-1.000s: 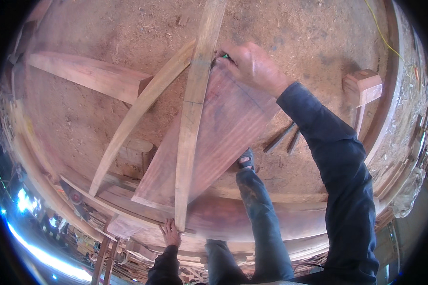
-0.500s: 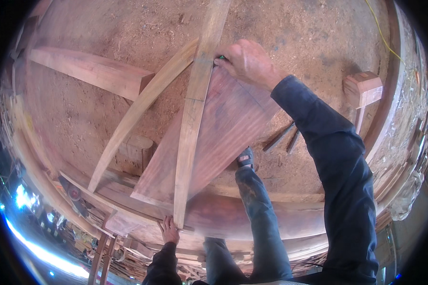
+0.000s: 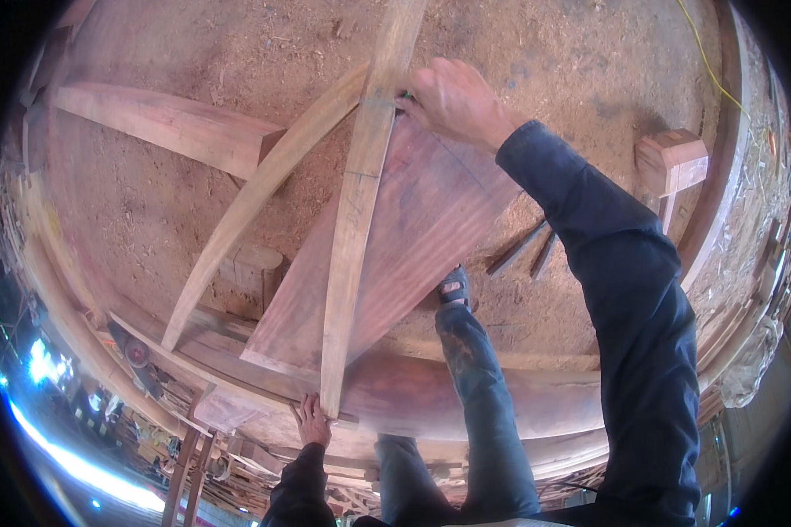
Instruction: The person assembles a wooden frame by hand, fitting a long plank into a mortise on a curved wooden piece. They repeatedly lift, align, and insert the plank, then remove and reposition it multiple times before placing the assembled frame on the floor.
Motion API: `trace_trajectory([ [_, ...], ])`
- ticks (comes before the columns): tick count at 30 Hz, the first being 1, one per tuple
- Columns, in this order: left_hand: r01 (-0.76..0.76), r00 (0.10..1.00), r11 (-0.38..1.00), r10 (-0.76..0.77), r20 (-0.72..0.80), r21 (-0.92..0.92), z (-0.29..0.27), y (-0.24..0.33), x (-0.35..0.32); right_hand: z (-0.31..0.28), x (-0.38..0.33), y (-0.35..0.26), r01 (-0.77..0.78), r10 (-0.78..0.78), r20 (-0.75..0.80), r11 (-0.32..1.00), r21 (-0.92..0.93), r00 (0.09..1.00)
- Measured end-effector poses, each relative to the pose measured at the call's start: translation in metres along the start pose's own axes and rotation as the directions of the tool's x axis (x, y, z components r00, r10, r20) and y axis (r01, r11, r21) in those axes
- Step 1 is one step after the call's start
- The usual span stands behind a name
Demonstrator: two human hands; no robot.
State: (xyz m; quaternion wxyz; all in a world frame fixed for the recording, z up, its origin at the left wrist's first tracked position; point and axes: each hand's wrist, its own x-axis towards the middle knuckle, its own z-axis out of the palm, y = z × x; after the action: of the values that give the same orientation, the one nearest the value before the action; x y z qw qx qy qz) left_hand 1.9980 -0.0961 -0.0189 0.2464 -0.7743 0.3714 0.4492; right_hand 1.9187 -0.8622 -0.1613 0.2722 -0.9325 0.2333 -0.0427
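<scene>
A long, pale, slightly curved wooden strip [image 3: 353, 228] lies across a wide reddish plank [image 3: 422, 228]. Near the strip's far part, my right hand [image 3: 459, 101] is closed around a small green-tipped thing, mostly hidden by the fingers, which I cannot make out. Its fingertips are beside the strip's right edge, at the plank's far corner. My left hand [image 3: 312, 422] rests with fingers stretched on the wood beside the strip's near end. A second curved strip [image 3: 246, 211] runs from under the first toward the near left. Pencil-like lines mark the strip and plank.
A thick reddish beam [image 3: 167, 127] lies at left, and a wood block [image 3: 672, 162] stands at right. Two dark bars [image 3: 517, 248] lie beside my sandalled foot [image 3: 453, 285]. A large curved timber [image 3: 501, 400] crosses before my legs. A yellow cord [image 3: 707, 66] trails far right.
My right hand has shifted slightly away from me and to the left along the strip's edge. My left hand stays at the near end, with little visible movement.
</scene>
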Motion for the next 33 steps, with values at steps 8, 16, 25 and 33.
trace_trajectory([
  [8, 0.021, 1.000, 1.000, -0.021, 0.019, -0.007, -0.002, 0.000, -0.001, 0.003, 0.006, -0.005, -0.014, 0.020, 0.086, 0.997, -0.078, 0.996],
  [16, 0.041, 0.998, 0.999, -0.041, 0.037, 0.005, -0.004, 0.005, 0.000, -0.035, -0.049, -0.018, 0.008, -0.002, -0.076, 0.996, 0.085, 0.997],
  [25, -0.011, 0.999, 0.988, 0.019, -0.051, 0.156, 0.036, -0.013, -0.007, -0.003, -0.228, -0.135, -0.279, 0.066, 0.501, 0.890, 0.362, 0.863],
  [33, -0.035, 0.992, 0.999, 0.033, -0.122, -0.013, 0.006, -0.016, -0.003, 0.025, -0.220, -0.257, -0.163, -0.215, 0.608, 0.848, 0.504, 0.764],
])
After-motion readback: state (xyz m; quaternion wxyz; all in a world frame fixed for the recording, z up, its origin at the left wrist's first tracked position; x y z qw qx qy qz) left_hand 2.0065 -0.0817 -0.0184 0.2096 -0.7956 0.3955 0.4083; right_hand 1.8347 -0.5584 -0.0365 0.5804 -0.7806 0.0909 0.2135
